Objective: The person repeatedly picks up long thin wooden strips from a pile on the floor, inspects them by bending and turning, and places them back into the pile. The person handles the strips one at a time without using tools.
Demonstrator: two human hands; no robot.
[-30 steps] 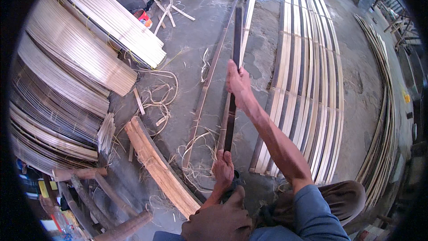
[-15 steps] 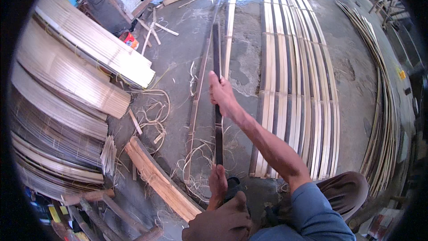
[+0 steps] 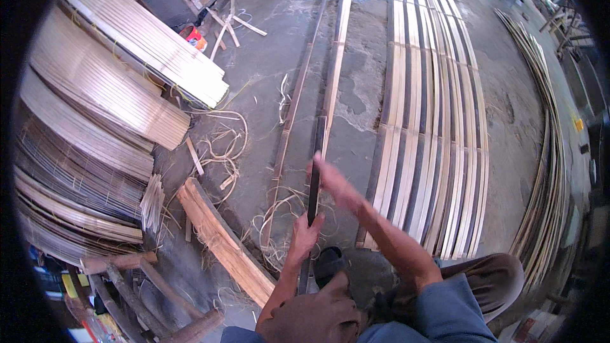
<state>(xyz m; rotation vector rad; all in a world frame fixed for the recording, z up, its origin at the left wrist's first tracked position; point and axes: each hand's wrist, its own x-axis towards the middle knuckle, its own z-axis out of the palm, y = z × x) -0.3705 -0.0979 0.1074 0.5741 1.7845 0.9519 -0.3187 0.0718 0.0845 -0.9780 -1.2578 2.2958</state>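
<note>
A grey concrete floor (image 3: 267,121) spreads out under the work, with a row of striped slats (image 3: 435,152) well to the right of the fingers and a split wooden plank (image 3: 229,241) lying lower left of them. The dark strip (image 3: 313,203) stands slantwise between both hands. The left hand (image 3: 305,234) has its fingers closed around the strip's lower part; the right hand (image 3: 335,183) is on it farther up, its fingers curled about the sides, though blur leaves me unable to tell how tightly. The strip's far end juts just beyond the right fingers.

To handle it well, I would keep the left fingers firm and the strip untwisted, with the right fingers along its flat faces, since the split edges may be sharp. The loose fibres (image 3: 279,206) just beside the left fingers could snag, so they are best kept clear.
</note>
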